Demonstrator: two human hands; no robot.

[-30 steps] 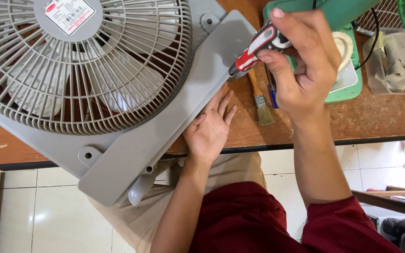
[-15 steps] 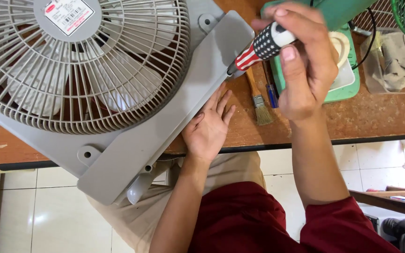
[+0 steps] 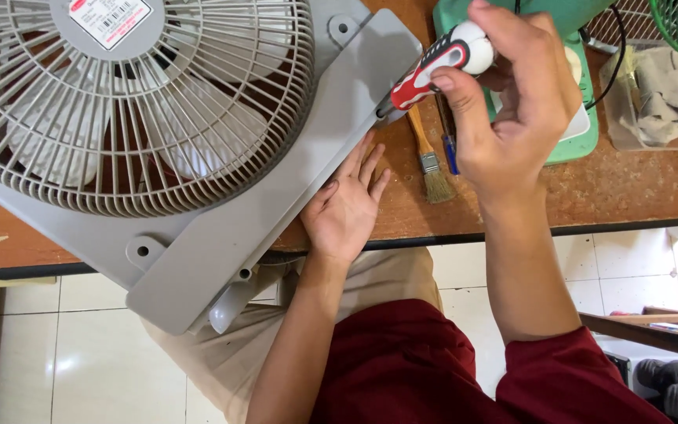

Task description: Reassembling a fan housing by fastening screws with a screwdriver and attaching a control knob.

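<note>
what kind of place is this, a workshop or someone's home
Probably a small repair bench, maybe at home: a scuffed wooden table on tiled floor, a grey box fan being unscrewed with a screwdriver, and a paintbrush nearby.

Person seen from above. Dark red short-sleeved shirt (image 3: 433,369) fills the frame from 5 to 6 o'clock, with one sleeve hem ending above the elbow at 4 o'clock. Khaki trousers (image 3: 237,353) show at 7 o'clock, below the desk edge. Both forearms are bare. Left hand (image 3: 347,208) and right hand (image 3: 512,110) carry no gloves, rings or watch.
</note>
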